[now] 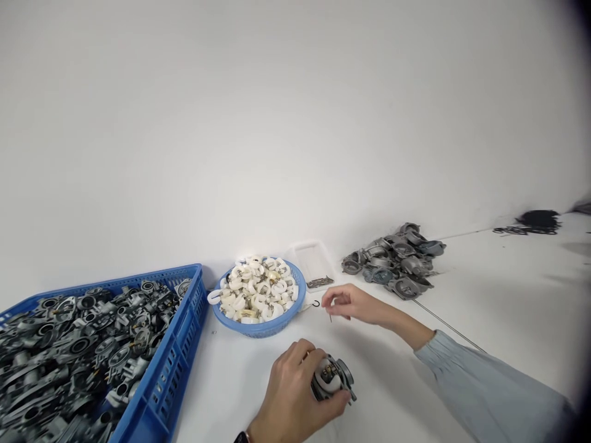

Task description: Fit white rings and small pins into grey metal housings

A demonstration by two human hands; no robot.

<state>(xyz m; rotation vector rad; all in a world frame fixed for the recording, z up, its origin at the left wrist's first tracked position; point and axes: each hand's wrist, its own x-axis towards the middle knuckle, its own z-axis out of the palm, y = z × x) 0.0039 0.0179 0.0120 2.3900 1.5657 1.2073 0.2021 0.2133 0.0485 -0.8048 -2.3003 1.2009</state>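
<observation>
My left hand [290, 394] is wrapped round a grey metal carburetor body [333, 380] low in the middle of the white table. My right hand [348, 303] reaches forward beside the blue bowl, its fingers pinched on a thin metal pin [330, 317] that points down. A small black ring [316, 303] lies on the table just left of those fingers. A light blue sleeve [489, 381] covers my right forearm.
A round blue bowl [258, 329] heaped with white plastic C-shaped parts sits ahead. A blue crate [180, 344] full of grey carburetor bodies fills the left. A clear small tray [314, 258] with pins, a pile of metal castings [397, 261], a thin rod [443, 323] and black rings [535, 221] lie right.
</observation>
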